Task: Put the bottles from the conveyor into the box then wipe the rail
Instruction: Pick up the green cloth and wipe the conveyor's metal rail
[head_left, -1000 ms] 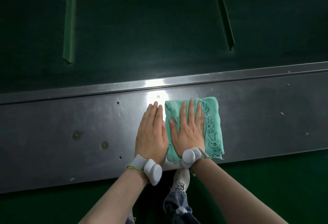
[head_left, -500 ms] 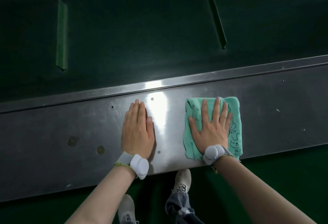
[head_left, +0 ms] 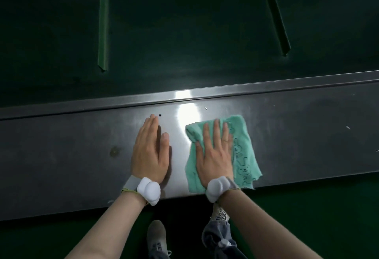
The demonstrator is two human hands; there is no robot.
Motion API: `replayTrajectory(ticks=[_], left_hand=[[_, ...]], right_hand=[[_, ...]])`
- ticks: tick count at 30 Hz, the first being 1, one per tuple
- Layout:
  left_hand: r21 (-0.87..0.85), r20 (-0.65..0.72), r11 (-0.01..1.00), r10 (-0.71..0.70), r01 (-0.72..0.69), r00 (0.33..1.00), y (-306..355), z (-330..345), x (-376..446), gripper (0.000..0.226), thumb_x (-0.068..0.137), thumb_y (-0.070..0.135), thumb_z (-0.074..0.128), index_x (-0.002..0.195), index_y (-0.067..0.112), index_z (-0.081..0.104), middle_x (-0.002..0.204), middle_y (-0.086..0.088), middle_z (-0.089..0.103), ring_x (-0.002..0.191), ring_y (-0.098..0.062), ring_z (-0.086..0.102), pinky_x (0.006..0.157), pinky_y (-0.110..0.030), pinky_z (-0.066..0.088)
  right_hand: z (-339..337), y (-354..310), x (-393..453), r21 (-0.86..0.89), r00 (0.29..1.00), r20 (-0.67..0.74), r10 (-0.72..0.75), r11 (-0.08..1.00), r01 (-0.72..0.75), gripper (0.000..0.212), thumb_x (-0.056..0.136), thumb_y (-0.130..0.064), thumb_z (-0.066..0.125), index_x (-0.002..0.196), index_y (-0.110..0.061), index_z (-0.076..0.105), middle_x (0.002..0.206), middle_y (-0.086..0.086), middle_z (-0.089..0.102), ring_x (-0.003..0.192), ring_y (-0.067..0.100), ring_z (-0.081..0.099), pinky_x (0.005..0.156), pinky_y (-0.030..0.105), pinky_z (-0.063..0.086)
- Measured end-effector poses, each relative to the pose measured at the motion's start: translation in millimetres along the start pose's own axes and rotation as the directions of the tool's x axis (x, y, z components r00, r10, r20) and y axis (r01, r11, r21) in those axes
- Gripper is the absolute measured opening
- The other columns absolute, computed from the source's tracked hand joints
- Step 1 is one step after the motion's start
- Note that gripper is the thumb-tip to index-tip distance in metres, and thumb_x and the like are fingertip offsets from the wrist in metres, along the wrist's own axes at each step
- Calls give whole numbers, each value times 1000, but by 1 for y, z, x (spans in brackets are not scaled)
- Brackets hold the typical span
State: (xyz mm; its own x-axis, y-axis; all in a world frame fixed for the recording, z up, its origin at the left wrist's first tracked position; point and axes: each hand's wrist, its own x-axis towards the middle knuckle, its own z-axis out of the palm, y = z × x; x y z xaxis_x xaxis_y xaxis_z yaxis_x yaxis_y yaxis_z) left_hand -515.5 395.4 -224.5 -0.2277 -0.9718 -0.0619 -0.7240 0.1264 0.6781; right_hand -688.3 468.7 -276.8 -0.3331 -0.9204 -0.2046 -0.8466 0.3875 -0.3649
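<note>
Head view, looking down on a conveyor. The rail (head_left: pixel 287 135), a broad band of dull grey metal, crosses the frame from left to right, rising slightly toward the right; a bright glare sits near its middle, between the two hands. Left hand (head_left: pixel 150 152): flat, palm down, fingers straight and together, thumb beside them; it presses bare metal and holds nothing. Right hand (head_left: pixel 215 154): also flat, palm down, fingers extended and slightly spread, resting on the cloth (head_left: pixel 244 156) rather than clutching it; the thumb lies at the cloth's left edge, where the fabric bunches. The cloth is mint green, printed with rabbit figures along its right side; it lies on the rail, its near edge reaching the rail's near border, its far corner short of the raised lip. The two hands lie near each other but apart, with bare metal between. Each wrist carries a white device (head_left: pixel 148 190) on a grey band. Beyond the rail, the dark green belt (head_left: pixel 184 33) bears two raised cleats (head_left: pixel 103 31); one to the left, one to the right, the latter slanted. Small holes and two round marks dot the rail to the left. Below the rail, the person's shoes (head_left: pixel 156 236) stand on a green floor; no bottles or box can be seen.
</note>
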Motion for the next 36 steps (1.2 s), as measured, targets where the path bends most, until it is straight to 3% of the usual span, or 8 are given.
replayTrajectory(ticks=[7, 12, 17, 23, 26, 30, 33, 36], left_hand=[[71, -108, 997, -4, 11, 994, -71, -57, -22, 62, 108, 40, 33, 155, 2, 45, 163, -14, 43, 154, -27, 36, 126, -49, 29], [137, -97, 990, -9, 22, 995, -120, -82, -33, 66, 105, 54, 39, 157, 14, 41, 166, -11, 37, 154, -29, 32, 124, -57, 29], [0, -79, 989, -145, 146, 986, -150, -100, -41, 80, 99, 73, 34, 162, 25, 28, 172, -2, 21, 159, -19, 18, 127, -47, 22], [-96, -24, 970, -225, 222, 974, -163, -117, -48, 85, 96, 77, 36, 163, 27, 24, 171, 6, 20, 157, -15, 23, 125, -40, 26], [-92, -16, 972, -220, 218, 975, -162, -115, -52, 81, 99, 74, 32, 164, 26, 25, 171, 5, 21, 157, -12, 21, 126, -36, 24], [-95, -37, 971, -223, 218, 974, -161, -106, -64, 76, 103, 73, 25, 164, 28, 25, 171, 7, 23, 154, 5, 15, 124, -29, 20], [-85, -42, 976, -204, 200, 978, -158, -97, -65, 74, 104, 71, 24, 162, 24, 29, 169, 4, 28, 156, -9, 25, 126, -37, 28], [-26, -3, 986, -164, 164, 986, -153, -94, -62, 74, 105, 67, 26, 162, 20, 30, 169, 0, 30, 156, -14, 26, 127, -39, 28]], right_hand=[[54, -119, -32, 33, 990, 56, -128, 991, 126, 66, 112, -37, 29, 171, -15, 8, 178, 8, -11, 163, 30, -21, 132, 50, -6], [35, -82, -30, -62, 999, 33, -38, 997, 40, 66, 113, -40, 31, 171, -23, 5, 179, 5, -10, 163, 29, -17, 134, 51, 0], [2, -25, -30, -63, 997, -36, 69, 995, -71, 67, 109, -50, 28, 170, -22, 19, 179, 7, 1, 165, 31, -8, 133, 51, 2], [17, -58, -26, 43, 982, -62, 177, 984, -174, 64, 113, -42, 32, 170, -16, 21, 179, 8, -1, 165, 31, -11, 133, 55, 2], [41, -107, -37, 61, 990, -71, 119, 992, -114, 67, 111, -46, 26, 170, -15, 21, 179, 11, 2, 164, 33, -10, 133, 54, 1], [84, -185, -46, 23, 997, 17, -79, 997, 78, 68, 111, -47, 22, 171, -19, 10, 179, 7, -9, 162, 28, -24, 129, 45, -16], [98, -203, -44, -14, 992, 33, -124, 992, 124, 68, 112, -46, 23, 171, -18, 7, 179, 7, -11, 162, 27, -23, 130, 42, -19], [92, -184, -43, -46, 989, 22, -144, 988, 145, 66, 112, -45, 25, 171, -19, 9, 179, 6, -6, 164, 29, -15, 132, 45, -6]])
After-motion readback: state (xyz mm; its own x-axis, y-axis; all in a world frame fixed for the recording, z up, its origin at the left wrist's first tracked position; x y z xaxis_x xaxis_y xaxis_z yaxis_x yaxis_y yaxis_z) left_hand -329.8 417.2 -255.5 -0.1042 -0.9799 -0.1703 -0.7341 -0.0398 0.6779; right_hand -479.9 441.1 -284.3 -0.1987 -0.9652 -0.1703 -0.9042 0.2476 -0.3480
